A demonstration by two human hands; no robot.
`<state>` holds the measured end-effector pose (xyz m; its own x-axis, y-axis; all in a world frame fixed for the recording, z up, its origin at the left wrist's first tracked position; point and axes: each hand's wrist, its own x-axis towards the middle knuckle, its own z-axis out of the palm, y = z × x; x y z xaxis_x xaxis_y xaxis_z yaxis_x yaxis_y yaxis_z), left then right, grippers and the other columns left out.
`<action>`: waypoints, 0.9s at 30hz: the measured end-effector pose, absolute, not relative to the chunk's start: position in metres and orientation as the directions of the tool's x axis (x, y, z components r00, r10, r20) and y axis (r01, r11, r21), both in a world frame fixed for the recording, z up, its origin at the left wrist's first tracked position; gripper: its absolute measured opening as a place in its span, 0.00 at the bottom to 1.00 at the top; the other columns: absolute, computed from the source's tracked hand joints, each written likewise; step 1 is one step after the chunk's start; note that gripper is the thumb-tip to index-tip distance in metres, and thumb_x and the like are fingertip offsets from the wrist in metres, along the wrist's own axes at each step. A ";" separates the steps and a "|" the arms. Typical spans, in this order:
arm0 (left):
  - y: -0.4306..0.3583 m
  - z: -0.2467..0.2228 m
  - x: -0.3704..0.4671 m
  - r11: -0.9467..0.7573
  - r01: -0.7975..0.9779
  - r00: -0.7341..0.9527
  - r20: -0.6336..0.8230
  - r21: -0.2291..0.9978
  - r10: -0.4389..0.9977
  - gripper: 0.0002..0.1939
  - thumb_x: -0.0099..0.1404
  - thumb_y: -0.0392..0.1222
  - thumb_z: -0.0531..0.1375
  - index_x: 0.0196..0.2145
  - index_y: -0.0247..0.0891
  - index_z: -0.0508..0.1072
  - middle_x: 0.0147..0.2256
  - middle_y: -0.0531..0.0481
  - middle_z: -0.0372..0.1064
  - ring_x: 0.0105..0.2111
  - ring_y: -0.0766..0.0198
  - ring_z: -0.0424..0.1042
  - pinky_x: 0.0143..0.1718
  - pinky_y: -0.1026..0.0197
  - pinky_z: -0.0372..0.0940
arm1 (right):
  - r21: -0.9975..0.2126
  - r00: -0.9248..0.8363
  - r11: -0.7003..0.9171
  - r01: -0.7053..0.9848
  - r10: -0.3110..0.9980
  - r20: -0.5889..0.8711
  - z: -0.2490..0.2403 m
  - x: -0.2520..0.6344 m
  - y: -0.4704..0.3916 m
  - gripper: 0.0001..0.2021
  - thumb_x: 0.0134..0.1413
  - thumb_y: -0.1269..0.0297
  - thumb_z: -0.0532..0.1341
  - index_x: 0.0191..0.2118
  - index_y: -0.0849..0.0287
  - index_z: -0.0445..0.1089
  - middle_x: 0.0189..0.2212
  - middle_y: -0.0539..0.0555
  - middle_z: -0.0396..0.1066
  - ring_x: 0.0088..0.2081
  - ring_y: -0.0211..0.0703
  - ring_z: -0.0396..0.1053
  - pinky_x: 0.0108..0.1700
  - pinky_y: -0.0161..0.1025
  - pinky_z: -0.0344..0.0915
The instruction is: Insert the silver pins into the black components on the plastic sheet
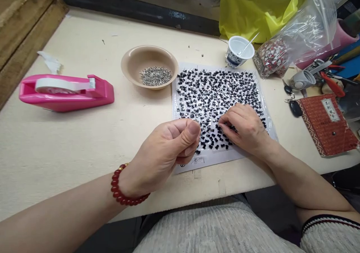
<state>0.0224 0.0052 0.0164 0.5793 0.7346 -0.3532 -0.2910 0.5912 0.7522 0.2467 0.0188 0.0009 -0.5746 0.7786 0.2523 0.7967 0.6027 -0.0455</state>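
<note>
A white sheet [222, 154] under clear plastic lies on the table, covered with rows of small black pieces [215, 95]. Thin metal pins stick up from many of the black pieces, mostly along the far edge. My left hand [171, 144] is closed just over the sheet's near left part, thumb pressed on the curled fingers; whatever is inside is hidden. My right hand [244, 129] rests at the sheet's right side, its thumb and forefinger pinched together among the black pieces. Anything between those fingertips is too small to make out. A beige bowl [131, 67] of short metal pins [156, 76] stands beyond my left hand.
To the left sits a pink tape dispenser [67, 99] near a crumpled white scrap [50, 62]. A patterned cup [236, 60] with a thin stick, a clear bag of red-and-white pieces [274, 56], red-handled pliers [333, 82] and a red pouch [327, 125] line the right side.
</note>
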 end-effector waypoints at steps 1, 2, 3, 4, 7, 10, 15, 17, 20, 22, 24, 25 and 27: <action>0.005 0.016 0.022 0.593 -0.292 0.576 -0.357 0.751 0.735 0.24 0.58 0.57 0.63 0.21 0.34 0.63 0.17 0.60 0.52 0.17 0.76 0.47 0.17 0.70 0.44 | -0.044 -0.577 0.605 0.795 0.777 0.252 0.001 0.247 0.019 0.07 0.59 0.71 0.55 0.29 0.60 0.67 0.27 0.52 0.69 0.32 0.40 0.62 0.36 0.40 0.52; 0.005 0.016 0.022 0.591 -0.293 0.566 -0.362 0.752 0.740 0.23 0.56 0.57 0.65 0.21 0.34 0.64 0.17 0.60 0.52 0.17 0.76 0.48 0.17 0.70 0.45 | -0.042 -0.580 0.608 0.793 0.774 0.253 0.000 0.247 0.019 0.07 0.59 0.71 0.55 0.29 0.60 0.67 0.27 0.52 0.69 0.32 0.40 0.62 0.36 0.40 0.52; 0.004 0.016 0.022 0.588 -0.288 0.554 -0.370 0.756 0.746 0.23 0.55 0.56 0.66 0.21 0.34 0.65 0.17 0.60 0.54 0.17 0.76 0.49 0.17 0.71 0.45 | -0.039 -0.584 0.612 0.790 0.770 0.256 0.000 0.247 0.019 0.07 0.59 0.71 0.55 0.29 0.60 0.67 0.27 0.52 0.69 0.32 0.40 0.62 0.36 0.40 0.52; 0.004 0.016 0.022 0.585 -0.276 0.543 -0.378 0.763 0.750 0.22 0.54 0.54 0.67 0.22 0.34 0.66 0.17 0.59 0.55 0.17 0.76 0.50 0.17 0.71 0.46 | -0.034 -0.588 0.616 0.787 0.766 0.262 -0.001 0.247 0.019 0.07 0.59 0.71 0.55 0.29 0.60 0.67 0.27 0.52 0.69 0.32 0.40 0.62 0.36 0.40 0.52; 0.005 0.017 0.023 0.568 -0.220 0.529 -0.393 0.793 0.753 0.19 0.53 0.52 0.68 0.24 0.34 0.68 0.17 0.58 0.59 0.17 0.76 0.54 0.17 0.72 0.48 | -0.022 -0.594 0.624 0.781 0.753 0.283 -0.002 0.247 0.020 0.07 0.59 0.70 0.56 0.29 0.60 0.66 0.26 0.52 0.69 0.31 0.40 0.61 0.35 0.40 0.52; 0.005 0.017 0.023 0.552 -0.177 0.526 -0.396 0.815 0.753 0.19 0.54 0.52 0.68 0.25 0.34 0.68 0.18 0.58 0.60 0.19 0.75 0.55 0.18 0.72 0.51 | -0.032 -0.591 0.625 0.780 0.753 0.288 -0.003 0.247 0.020 0.07 0.58 0.70 0.56 0.29 0.59 0.66 0.26 0.51 0.69 0.31 0.40 0.61 0.35 0.40 0.52; 0.005 0.015 0.022 0.555 -0.189 0.545 -0.384 0.810 0.745 0.19 0.58 0.53 0.65 0.24 0.35 0.66 0.17 0.59 0.54 0.18 0.75 0.51 0.18 0.72 0.49 | -0.035 -0.590 0.625 0.780 0.752 0.295 -0.003 0.247 0.020 0.07 0.58 0.71 0.57 0.29 0.60 0.67 0.26 0.51 0.69 0.31 0.40 0.62 0.34 0.40 0.53; 0.005 0.015 0.022 0.569 -0.205 0.564 -0.379 0.796 0.734 0.21 0.57 0.55 0.65 0.23 0.34 0.66 0.16 0.59 0.55 0.17 0.76 0.51 0.17 0.72 0.49 | -0.046 -0.584 0.621 0.782 0.758 0.291 -0.003 0.247 0.020 0.07 0.58 0.70 0.57 0.29 0.60 0.67 0.26 0.51 0.69 0.31 0.40 0.63 0.35 0.41 0.53; 0.005 0.015 0.022 0.576 -0.209 0.577 -0.376 0.790 0.726 0.22 0.53 0.55 0.67 0.21 0.33 0.67 0.16 0.59 0.58 0.16 0.77 0.53 0.17 0.73 0.48 | -0.080 -0.570 0.617 0.783 0.764 0.303 -0.004 0.249 0.020 0.06 0.59 0.70 0.57 0.30 0.59 0.67 0.27 0.51 0.70 0.32 0.40 0.64 0.36 0.41 0.54; 0.006 0.016 0.022 0.567 -0.196 0.564 -0.381 0.800 0.732 0.21 0.52 0.53 0.69 0.22 0.33 0.68 0.15 0.59 0.59 0.17 0.77 0.54 0.17 0.73 0.49 | -0.105 -0.559 0.614 0.782 0.766 0.317 -0.004 0.251 0.020 0.06 0.59 0.69 0.58 0.31 0.58 0.67 0.27 0.51 0.71 0.33 0.40 0.64 0.36 0.41 0.54; 0.006 0.017 0.022 0.551 -0.171 0.554 -0.383 0.817 0.740 0.20 0.52 0.52 0.69 0.23 0.33 0.68 0.16 0.58 0.60 0.17 0.76 0.55 0.17 0.73 0.50 | -0.129 -0.551 0.611 0.781 0.771 0.320 -0.004 0.252 0.020 0.06 0.60 0.68 0.58 0.31 0.58 0.67 0.28 0.51 0.71 0.33 0.40 0.65 0.37 0.41 0.55; 0.006 0.018 0.022 0.545 -0.161 0.551 -0.383 0.823 0.741 0.20 0.52 0.53 0.69 0.23 0.33 0.69 0.17 0.58 0.60 0.18 0.76 0.55 0.18 0.73 0.51 | -0.141 -0.548 0.610 0.780 0.774 0.318 -0.004 0.253 0.020 0.05 0.59 0.68 0.58 0.31 0.58 0.67 0.28 0.51 0.71 0.33 0.40 0.65 0.37 0.41 0.55; 0.006 0.018 0.023 0.538 -0.149 0.556 -0.380 0.829 0.739 0.19 0.53 0.53 0.68 0.24 0.34 0.69 0.18 0.58 0.60 0.19 0.75 0.55 0.18 0.72 0.51 | -0.161 -0.544 0.607 0.778 0.779 0.312 -0.004 0.253 0.019 0.05 0.59 0.68 0.58 0.32 0.58 0.67 0.28 0.51 0.71 0.33 0.40 0.65 0.37 0.40 0.56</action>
